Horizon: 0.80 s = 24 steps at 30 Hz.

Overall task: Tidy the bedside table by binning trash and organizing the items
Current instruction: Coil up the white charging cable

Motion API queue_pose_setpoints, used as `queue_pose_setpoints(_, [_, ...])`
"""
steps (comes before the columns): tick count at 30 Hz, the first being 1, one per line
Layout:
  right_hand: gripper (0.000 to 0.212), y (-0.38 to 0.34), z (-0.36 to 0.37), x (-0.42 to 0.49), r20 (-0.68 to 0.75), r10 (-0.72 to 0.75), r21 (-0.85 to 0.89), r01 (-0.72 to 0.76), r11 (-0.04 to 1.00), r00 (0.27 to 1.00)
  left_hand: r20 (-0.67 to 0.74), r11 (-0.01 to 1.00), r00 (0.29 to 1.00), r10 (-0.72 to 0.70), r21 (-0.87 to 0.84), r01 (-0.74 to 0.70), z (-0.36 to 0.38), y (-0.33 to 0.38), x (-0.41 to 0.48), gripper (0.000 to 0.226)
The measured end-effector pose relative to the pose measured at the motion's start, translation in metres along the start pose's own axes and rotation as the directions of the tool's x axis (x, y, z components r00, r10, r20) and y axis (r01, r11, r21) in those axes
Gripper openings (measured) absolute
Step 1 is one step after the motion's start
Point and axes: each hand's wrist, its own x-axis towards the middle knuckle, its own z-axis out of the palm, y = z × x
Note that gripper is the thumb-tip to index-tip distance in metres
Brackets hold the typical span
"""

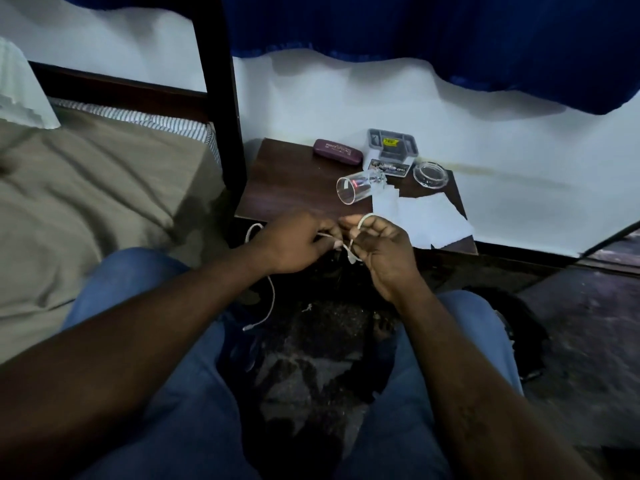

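Head camera view, looking down past a seated person's blue-jeaned knees toward a dark wooden bedside table [287, 181] that stands against a white wall at about 12 o'clock. Both bare hands meet just in front of the table's near edge, over a dark floor. The left hand [294, 242] has its fingers curled closed, pinching a thin white cable [272, 299] between thumb and fingertips. The right hand [379, 247] faces palm up with its fingers bent inward, and a loop of the same cable wraps around its fingers. From the left hand the cable hangs toward 6 o'clock, curving down between the knees, and its loose end dangles near the left knee. Another short loop shows at 9 o'clock of the left hand.

On the table, a clear drinking glass [356, 187] lies on its side near the middle, its open mouth toward the viewer. At 4 o'clock of the glass, white sheets of paper [426, 216] spread over the table's right front corner, reaching past the edge. At 11 o'clock of the glass, a maroon spectacle case [337, 152] lies near the wall. At 1 o'clock, a small grey tray [393, 143] with a yellow label rests against the wall, and a printed card [389, 167] lies just in front of it. A clear glass ashtray [430, 174] sits at the back right corner.

At 9 o'clock of the table rises a dark bedpost [221, 98], with a bed in an olive sheet [86, 188] beyond it. Blue curtain [433, 29] hangs across the top.
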Motion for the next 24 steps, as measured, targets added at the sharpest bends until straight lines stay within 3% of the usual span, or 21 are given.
queue_pose_setpoints(4, [0.027, 0.003, 0.009, -0.021, 0.072, 0.102, -0.098, -0.095, 0.991, 0.992, -0.061, 0.988, 0.987, 0.148, 0.049, -0.145, 0.003, 0.010, -0.010, 0.006])
queue_pose_setpoints(9, [0.031, -0.008, 0.015, -0.042, 0.100, 0.179, -0.016, -0.178, 0.984, 0.979, -0.087, 0.995, 0.994, 0.059, -0.071, -0.065, -0.004, 0.009, -0.016, 0.010])
queue_pose_setpoints(15, [0.036, -0.010, 0.004, -0.055, 0.059, 0.260, -0.262, -0.236, 0.936, 0.964, -0.018, 0.982, 0.999, 0.047, -0.185, -0.049, 0.003, 0.009, -0.011, 0.019])
queue_pose_setpoints(18, [0.036, -0.016, -0.003, -0.056, 0.059, 0.358, -0.209, -0.339, 0.917, 0.932, 0.023, 0.971, 0.995, 0.093, -0.225, -0.085, 0.012, 0.008, -0.006, 0.013])
queue_pose_setpoints(21, [0.042, -0.020, -0.008, -0.052, 0.136, 0.442, -0.125, -0.427, 0.896, 0.887, 0.126, 0.925, 0.992, -0.015, -0.376, 0.062, 0.019, 0.002, -0.003, 0.009])
queue_pose_setpoints(24, [0.044, -0.019, -0.013, -0.046, 0.166, 0.459, -0.044, -0.459, 0.887, 0.872, 0.273, 0.777, 0.956, -0.109, -0.576, 0.253, 0.026, 0.003, 0.002, 0.019])
